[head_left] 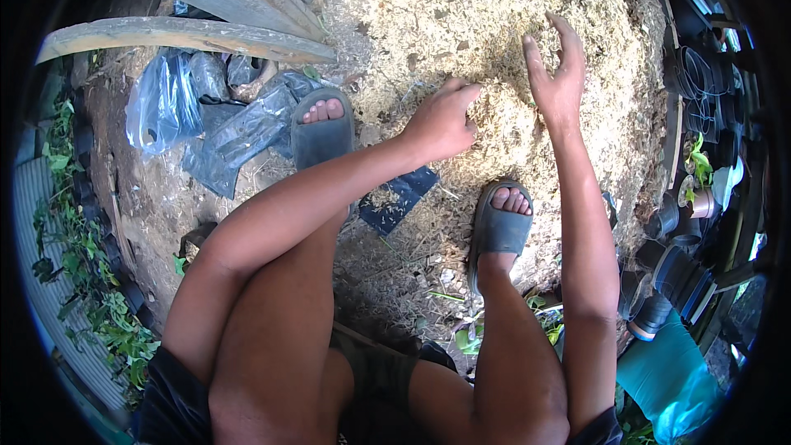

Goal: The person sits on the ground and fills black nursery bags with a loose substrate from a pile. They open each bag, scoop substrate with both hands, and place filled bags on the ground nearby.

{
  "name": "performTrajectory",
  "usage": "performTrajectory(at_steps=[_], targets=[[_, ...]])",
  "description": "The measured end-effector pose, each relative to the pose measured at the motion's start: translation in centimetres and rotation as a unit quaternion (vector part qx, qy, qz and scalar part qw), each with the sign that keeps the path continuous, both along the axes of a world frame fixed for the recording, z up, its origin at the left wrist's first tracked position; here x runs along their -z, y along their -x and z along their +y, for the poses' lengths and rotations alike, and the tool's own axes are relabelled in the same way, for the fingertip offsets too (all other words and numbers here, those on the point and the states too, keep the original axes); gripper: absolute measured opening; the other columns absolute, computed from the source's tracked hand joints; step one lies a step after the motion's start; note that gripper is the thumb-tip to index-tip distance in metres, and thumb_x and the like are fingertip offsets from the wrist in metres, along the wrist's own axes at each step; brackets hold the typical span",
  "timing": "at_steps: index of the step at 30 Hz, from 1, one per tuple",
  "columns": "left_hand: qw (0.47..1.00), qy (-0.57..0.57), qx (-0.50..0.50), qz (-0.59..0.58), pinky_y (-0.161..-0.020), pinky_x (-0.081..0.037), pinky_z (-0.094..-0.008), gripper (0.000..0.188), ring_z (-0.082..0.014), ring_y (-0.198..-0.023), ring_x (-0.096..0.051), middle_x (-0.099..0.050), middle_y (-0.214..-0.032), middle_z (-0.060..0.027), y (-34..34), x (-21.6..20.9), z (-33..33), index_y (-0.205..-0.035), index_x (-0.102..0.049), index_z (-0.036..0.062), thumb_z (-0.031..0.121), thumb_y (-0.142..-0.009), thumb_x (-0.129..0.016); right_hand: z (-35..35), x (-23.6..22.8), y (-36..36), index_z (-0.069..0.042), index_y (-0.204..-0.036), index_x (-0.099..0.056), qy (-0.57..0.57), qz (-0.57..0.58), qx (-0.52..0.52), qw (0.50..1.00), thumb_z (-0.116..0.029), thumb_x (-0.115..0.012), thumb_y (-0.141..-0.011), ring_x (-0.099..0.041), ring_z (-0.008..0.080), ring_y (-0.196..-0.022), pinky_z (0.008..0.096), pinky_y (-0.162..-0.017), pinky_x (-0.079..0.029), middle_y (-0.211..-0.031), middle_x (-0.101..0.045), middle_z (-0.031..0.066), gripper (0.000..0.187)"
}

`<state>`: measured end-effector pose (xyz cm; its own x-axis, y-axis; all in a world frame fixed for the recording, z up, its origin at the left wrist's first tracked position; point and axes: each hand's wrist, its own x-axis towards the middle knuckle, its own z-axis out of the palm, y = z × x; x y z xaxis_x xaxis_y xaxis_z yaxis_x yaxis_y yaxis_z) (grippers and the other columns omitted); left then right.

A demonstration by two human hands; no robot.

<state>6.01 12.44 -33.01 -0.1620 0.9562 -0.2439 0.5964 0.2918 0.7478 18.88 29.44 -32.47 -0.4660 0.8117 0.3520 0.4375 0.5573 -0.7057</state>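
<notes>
Pale, dry chaff-like shavings (461,8) lie spread over the ground, heaped a little between my hands. My left hand (445,119) hovers at the near left side of this heap, back up. Its index finger and thumb stand apart, the other fingers are partly hidden, and I see nothing held. Farther right, my right hand (562,78) is raised over the shavings with thumb and fingers spread and nothing in it. Below my left wrist, a flat black plastic piece (400,200) lies on the ground with some shavings on it.
My sandalled feet stand on either side of the black piece. Crumpled clear plastic bags (165,103) lie at the left, below wooden boards (189,33). Stacked plant pots (676,268), coiled wire (700,86) and a teal sheet (671,375) line the right side.
</notes>
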Motion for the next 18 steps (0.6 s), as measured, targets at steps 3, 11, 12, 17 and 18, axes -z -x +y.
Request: performTrajectory(at_steps=[3,11,12,17,18], targets=[[1.000,0.003,-0.019,-0.019,-0.107,-0.048,-0.0457,0.056,-0.0391,-0.126,-0.057,-0.052,-0.136,-0.0244,-0.2,-0.2,-0.3,-0.140,-0.048,-0.0036,0.003,-0.087,-0.065,2.0,1.4,3.0,-0.034,-0.157,-0.041,-0.033,-0.165,-0.076,0.983,-0.043,-0.077,-0.089,-0.022,0.0490,-0.153,0.0550,-0.125,-0.028,-0.167,-0.024,0.0239,0.077],[0.987,-0.053,-0.096,-0.120,-0.084,-0.053,-0.0377,0.064,-0.0211,-0.094,-0.061,-0.053,-0.132,-0.0220,-0.5,1.4,-1.3,-0.141,-0.038,-0.0022,0.000,-0.085,-0.068,3.5,4.0,1.5,-0.026,-0.141,-0.060,-0.150,-0.371,-0.125,0.908,-0.004,-0.058,-0.091,-0.049,0.0342,-0.134,0.0441,-0.111,-0.046,-0.152,-0.049,0.0110,0.054],[0.981,-0.042,-0.097,-0.160,-0.083,-0.053,-0.0371,0.065,-0.0207,-0.095,-0.061,-0.051,-0.134,-0.0222,-0.4,1.6,-1.6,-0.142,-0.036,-0.0017,0.000,-0.085,-0.068,3.4,4.3,0.5,-0.024,-0.136,-0.063,-0.147,-0.363,-0.123,0.912,0.001,-0.054,-0.090,-0.053,0.0316,-0.129,0.0420,-0.108,-0.049,-0.147,-0.053,0.0091,0.053],[0.974,-0.072,-0.058,-0.206,-0.083,-0.054,-0.0360,0.085,-0.0211,-0.100,-0.061,-0.044,-0.143,-0.0230,0.1,2.9,-2.9,-0.153,-0.027,0.0063,-0.002,-0.081,-0.073,4.1,5.6,-2.1,-0.017,-0.127,-0.068,-0.019,-0.249,0.000,0.968,0.015,-0.061,-0.081,-0.060,0.0325,-0.126,0.0401,-0.108,-0.051,-0.138,-0.060,0.0145,0.056],[0.977,-0.090,-0.049,-0.189,-0.084,-0.055,-0.0362,0.088,-0.0211,-0.100,-0.062,-0.044,-0.143,-0.0229,0.1,3.1,-3.2,-0.154,-0.026,0.0078,-0.002,-0.081,-0.074,4.3,5.4,-2.2,-0.019,-0.128,-0.068,0.088,-0.177,0.039,0.979,0.017,-0.064,-0.082,-0.061,0.0308,-0.127,0.0370,-0.109,-0.052,-0.142,-0.059,0.0148,0.058]])
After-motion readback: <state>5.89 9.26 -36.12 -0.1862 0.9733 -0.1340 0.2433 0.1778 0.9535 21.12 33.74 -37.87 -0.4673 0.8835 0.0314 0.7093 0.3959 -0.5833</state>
